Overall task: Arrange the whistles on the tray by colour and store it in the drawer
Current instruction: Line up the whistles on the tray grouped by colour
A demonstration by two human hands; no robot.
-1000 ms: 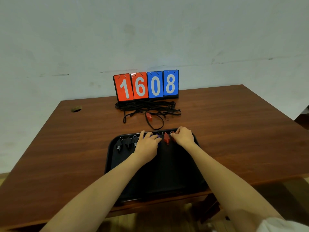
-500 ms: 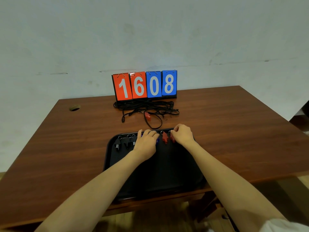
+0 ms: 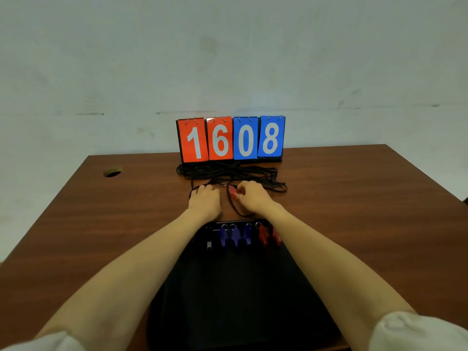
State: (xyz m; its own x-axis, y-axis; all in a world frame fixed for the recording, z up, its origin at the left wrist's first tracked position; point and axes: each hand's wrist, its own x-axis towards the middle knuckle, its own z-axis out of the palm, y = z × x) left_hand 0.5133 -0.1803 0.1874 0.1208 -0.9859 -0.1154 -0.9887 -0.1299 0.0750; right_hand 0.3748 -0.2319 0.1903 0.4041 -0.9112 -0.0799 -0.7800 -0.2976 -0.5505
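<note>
Whistles [image 3: 235, 237] (3 blue, 2 red) lie on the tray [image 3: 240, 300], rings [image 3: 224, 226] pointing away.

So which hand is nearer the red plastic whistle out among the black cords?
Right. The right hand pinches the red plastic whistle; the left hand rests on the black cords to its left, not touching it.
</note>
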